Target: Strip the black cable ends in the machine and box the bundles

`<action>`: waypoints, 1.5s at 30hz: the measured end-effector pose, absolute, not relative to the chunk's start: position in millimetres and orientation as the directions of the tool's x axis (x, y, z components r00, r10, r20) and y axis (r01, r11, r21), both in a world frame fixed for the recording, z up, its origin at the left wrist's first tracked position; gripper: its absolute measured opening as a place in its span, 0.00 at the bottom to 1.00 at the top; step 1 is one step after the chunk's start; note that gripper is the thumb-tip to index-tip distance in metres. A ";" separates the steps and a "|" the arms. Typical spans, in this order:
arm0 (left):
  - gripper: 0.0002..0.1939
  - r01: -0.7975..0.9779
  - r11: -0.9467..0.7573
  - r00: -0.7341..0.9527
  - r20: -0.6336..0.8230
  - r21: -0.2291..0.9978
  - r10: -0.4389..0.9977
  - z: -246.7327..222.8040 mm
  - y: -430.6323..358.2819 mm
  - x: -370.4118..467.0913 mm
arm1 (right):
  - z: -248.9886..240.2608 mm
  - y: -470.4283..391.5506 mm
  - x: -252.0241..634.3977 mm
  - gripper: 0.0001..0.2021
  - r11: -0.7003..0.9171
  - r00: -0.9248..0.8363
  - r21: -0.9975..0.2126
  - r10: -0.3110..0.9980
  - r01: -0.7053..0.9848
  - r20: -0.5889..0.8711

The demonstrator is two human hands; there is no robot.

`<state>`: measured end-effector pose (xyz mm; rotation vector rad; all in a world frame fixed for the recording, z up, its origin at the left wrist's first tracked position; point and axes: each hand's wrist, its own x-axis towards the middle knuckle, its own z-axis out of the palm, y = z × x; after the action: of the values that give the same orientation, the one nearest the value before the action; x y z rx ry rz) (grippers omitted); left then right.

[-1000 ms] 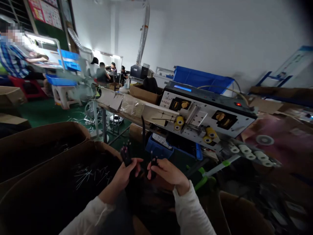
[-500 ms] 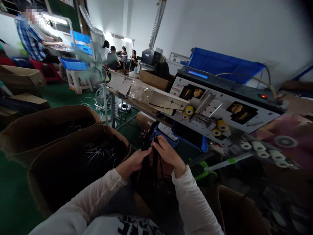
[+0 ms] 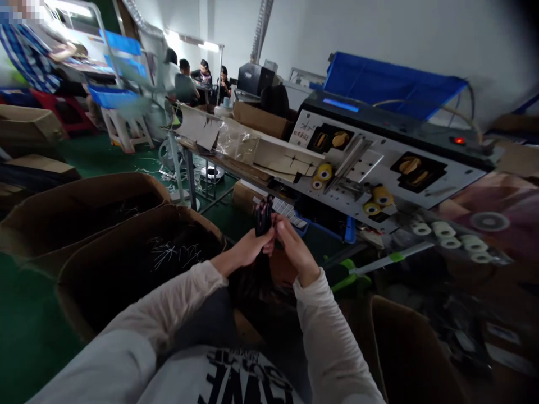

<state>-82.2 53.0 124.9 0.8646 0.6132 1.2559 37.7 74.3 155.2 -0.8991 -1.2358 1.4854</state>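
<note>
A bundle of thin black wires (image 3: 263, 217), with coppery or pinkish tips, stands upright in front of me. My left hand (image 3: 251, 246) is closed around it from the left, thumb across the front. My right hand (image 3: 293, 247) is closed too, its fingers curled against the bundle's right side. The wires' lower ends are lost in the dark below my hands. Just left of the hands sits a cardboard box (image 3: 76, 280) with dark contents and several thin white strands (image 3: 174, 252) on top.
A wire-processing machine (image 3: 353, 163) with yellow rollers stands on the bench ahead right. Blue trays (image 3: 349, 227) lie beneath it. Another cardboard box (image 3: 373, 336) is at lower right, and a second box (image 3: 25, 210) at left. Co-workers (image 3: 185, 81) sit at tables in the background.
The wires, held half a second ago in two separate clusters, are now together in one bundle. My right hand has come in closer to my left. The view has shifted slightly.
</note>
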 end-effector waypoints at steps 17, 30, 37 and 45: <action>0.25 -0.158 -0.383 0.238 0.412 0.910 0.880 321.4 112.9 -3.7 | -6.8 76.4 46.3 0.10 0.001 -0.003 -0.990 1.000 -0.139 0.001; 0.20 -0.144 -0.496 0.287 0.516 0.856 0.807 328.7 102.3 27.6 | -47.9 81.7 91.6 0.20 -0.071 0.057 -0.988 0.995 -0.139 -0.079; 0.12 -0.185 -0.560 0.344 0.587 0.807 0.733 321.7 92.4 15.4 | -56.8 89.0 121.2 0.20 -0.048 0.075 -0.998 0.996 -0.046 -0.051; 0.07 -0.252 -0.430 0.197 0.481 0.867 0.854 270.2 96.6 -10.9 | -90.0 96.6 130.5 0.19 0.019 0.113 -0.997 0.993 0.069 0.027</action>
<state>-10.9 96.6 270.2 1.4962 0.6021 1.4287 130.5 96.6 -90.0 -1.2940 -1.1842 1.0748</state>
